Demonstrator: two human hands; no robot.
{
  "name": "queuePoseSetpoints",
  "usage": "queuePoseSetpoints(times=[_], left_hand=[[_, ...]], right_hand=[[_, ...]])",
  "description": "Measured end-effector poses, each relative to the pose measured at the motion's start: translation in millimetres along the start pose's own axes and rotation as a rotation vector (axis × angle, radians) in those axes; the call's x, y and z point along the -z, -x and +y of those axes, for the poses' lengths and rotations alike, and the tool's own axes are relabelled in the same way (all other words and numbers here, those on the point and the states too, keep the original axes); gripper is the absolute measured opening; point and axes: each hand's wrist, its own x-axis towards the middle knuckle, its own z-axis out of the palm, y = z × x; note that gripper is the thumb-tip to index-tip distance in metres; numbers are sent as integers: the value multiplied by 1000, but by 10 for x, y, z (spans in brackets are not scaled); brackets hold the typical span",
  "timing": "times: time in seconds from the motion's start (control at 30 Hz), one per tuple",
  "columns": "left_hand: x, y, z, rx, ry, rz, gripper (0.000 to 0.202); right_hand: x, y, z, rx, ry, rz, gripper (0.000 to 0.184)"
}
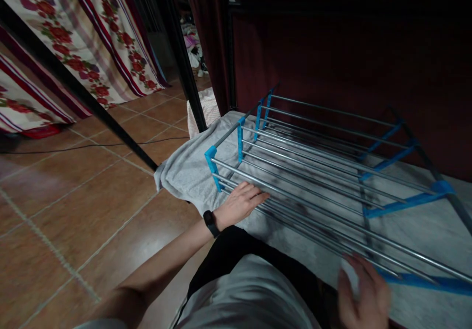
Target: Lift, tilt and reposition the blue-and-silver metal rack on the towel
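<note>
A folded metal drying rack (324,171) with grey rods and blue plastic joints lies flat on a grey towel (184,171) spread on the floor. My left hand (241,203), with a black band on the wrist, rests flat on the towel by the rack's near left corner, its fingers stretched out and reaching under the lowest rods. My right hand (363,292) is at the rack's near edge on the right; it is smeared by motion, and its fingers seem curled round something small and pale.
The floor is brown tile (73,211). A black slanted pole (92,107) and floral curtains (84,39) stand at the left. A dark red curtain (350,63) hangs behind the rack. A black cable (110,144) runs over the tiles.
</note>
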Motion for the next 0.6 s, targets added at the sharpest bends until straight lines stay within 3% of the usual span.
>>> queuePoseSetpoints(times=[0.17,0.23,0.33,0.4,0.47,0.53,0.6], left_hand=[[-10,-18,-7,5,9,15,30],[-18,-4,12,4,32,40,29],[-19,109,21,5,67,146,31],[-7,239,-48,147,112,354,25],[17,362,-212,469,205,704,19],[42,429,-449,768,290,995,28],[51,423,-694,889,408,1059,43]], right_hand=[[-465,-799,-606,300,43,-297,52],[-578,-1040,-688,364,108,-377,48],[-624,-1190,-677,426,209,-434,48],[-606,-1196,-640,450,245,-439,49],[-584,-1181,-617,466,261,-432,50],[-573,-1173,-612,475,269,-425,51],[-574,-1176,-614,478,271,-429,51]])
